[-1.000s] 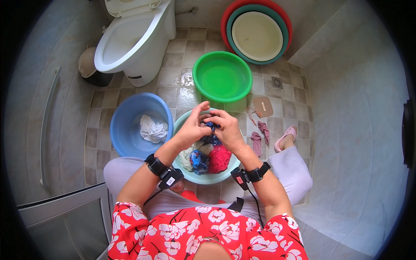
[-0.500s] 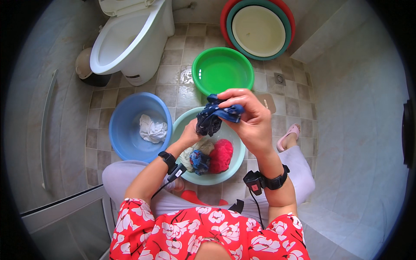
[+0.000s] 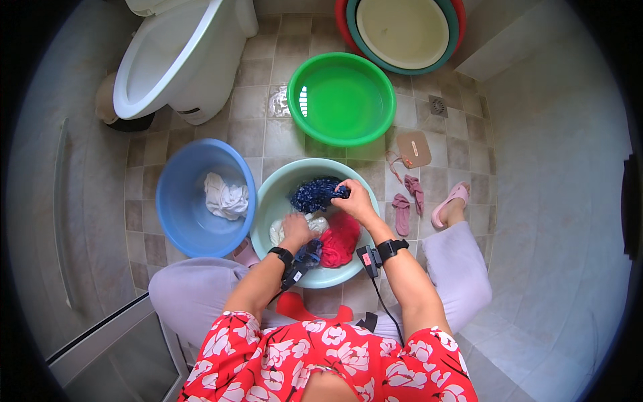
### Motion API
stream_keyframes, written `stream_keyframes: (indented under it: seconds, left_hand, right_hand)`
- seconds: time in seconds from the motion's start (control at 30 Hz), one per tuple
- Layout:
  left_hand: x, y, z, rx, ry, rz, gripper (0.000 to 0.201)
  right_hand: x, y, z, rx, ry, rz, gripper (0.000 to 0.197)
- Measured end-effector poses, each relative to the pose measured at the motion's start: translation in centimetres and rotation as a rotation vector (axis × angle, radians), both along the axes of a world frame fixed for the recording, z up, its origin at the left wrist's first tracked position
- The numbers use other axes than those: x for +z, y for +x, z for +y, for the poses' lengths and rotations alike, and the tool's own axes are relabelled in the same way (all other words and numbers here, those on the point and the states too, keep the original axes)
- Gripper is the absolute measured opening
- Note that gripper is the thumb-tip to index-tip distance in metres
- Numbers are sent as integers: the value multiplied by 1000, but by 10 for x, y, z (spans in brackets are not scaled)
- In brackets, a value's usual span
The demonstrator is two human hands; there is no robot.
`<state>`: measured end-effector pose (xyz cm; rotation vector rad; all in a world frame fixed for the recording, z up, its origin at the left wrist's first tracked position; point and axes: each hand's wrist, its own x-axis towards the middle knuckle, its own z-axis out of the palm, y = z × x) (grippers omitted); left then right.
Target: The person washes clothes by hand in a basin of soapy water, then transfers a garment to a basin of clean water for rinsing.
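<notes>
A pale mint basin (image 3: pixel 264 201) stands in front of me with wet cloths in it. My right hand (image 3: pixel 356 201) is closed, pinching the edge of a navy cloth with white dots (image 3: pixel 315 194) at the basin's far side. My left hand (image 3: pixel 297 230) is low over an off-white cloth (image 3: pixel 315 224) on the left; its fingers are smeared by motion, so their grip cannot be made out. A red cloth (image 3: pixel 339 241) lies at the right of the basin, beside a small blue patterned cloth (image 3: pixel 309 253).
A blue basin (image 3: pixel 184 218) with a white cloth (image 3: pixel 226 197) stands left. Beyond is a green basin (image 3: pixel 341 137) holding water. Stacked basins (image 3: pixel 402 33), a toilet (image 3: pixel 194 74) and a floor drain (image 3: pixel 437 106) lie farther off. Pink socks (image 3: pixel 402 213) and a brown flat piece (image 3: pixel 414 149) lie right.
Both hands have come down from above the mint basin into it. The navy dotted cloth went down with them and is spread in the basin. My left hand has moved onto the off-white cloth.
</notes>
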<state>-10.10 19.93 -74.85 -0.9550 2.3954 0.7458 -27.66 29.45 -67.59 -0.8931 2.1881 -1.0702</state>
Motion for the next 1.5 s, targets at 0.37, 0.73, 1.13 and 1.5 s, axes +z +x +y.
stream_keyframes:
  seconds: [0.37,0.73,1.13,1.5]
  left_hand:
    - [-16,9,4,-187,68,-48,49]
    - [-14,24,26,-470,78,-14,31]
    - [-5,-26,-2,1305,1472,42,61]
    - [-15,-51,-4,1838,1459,729,27]
  right_hand:
    - [-94,47,43,203,599,69,40]
    - [-103,74,56,382,642,42,33]
    - [-2,11,5,33,143,-924,22]
    - [-15,-11,39,-497,-172,-1390,15]
